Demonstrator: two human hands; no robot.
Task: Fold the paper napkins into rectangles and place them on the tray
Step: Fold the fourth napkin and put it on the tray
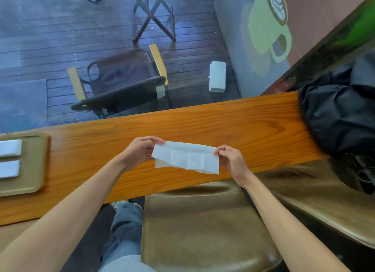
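A long orange-brown wooden bench (223,119) runs along a window. Beyond the glass lies a dark slatted plank deck (50,48) with a black metal armchair with pale wooden armrests (119,83), a cross-legged folding table (150,12) and a white rectangular box (217,77). A pale green painted mug mural (265,28) covers the grey wall. A tan cushioned stool (203,227) stands before the bench.
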